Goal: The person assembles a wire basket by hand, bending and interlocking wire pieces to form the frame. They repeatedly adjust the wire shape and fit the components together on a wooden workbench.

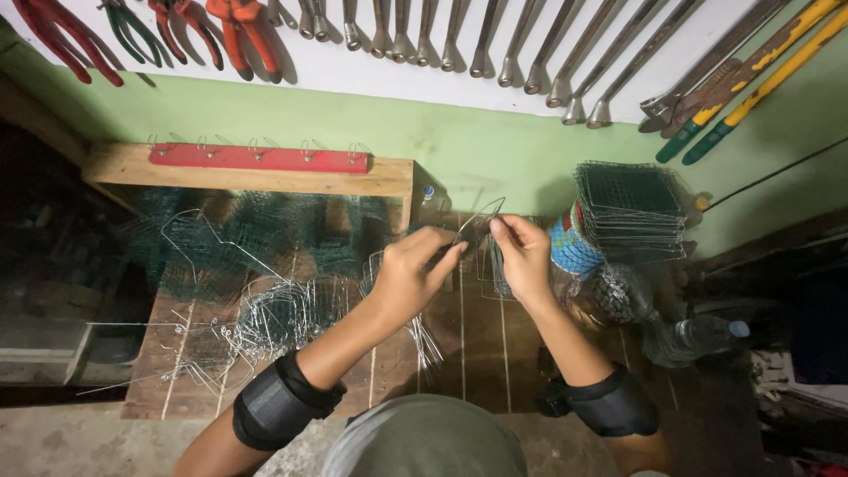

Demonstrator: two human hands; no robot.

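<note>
A bent wire piece sits just above the middle of the view, held between both hands over the wooden bench. The left hand comes in from seven o'clock, its fingers curled shut around the lower end of the wire, thumb pressed toward the fingertips. The right hand comes in from five o'clock and pinches the wire's upper part between thumb and forefinger, the other fingers folded loosely. The two hands lie just beside each other, fingertips nearly touching. Each forearm wears a dark wrist band. Under the hands more thin wire frames lie on the bench. At nine o'clock from the hands a heap of bent wires is spread over the planks, with green mesh behind it at ten o'clock. Above the mesh runs a wooden shelf with a red hook rail. At three o'clock stands a stack of square mesh panels, with a blue patterned container between it and the right hand. A clear bottle lies at four o'clock. Along the wall at twelve o'clock hang wrenches, pliers at eleven, and long-handled cutters at two.
</note>
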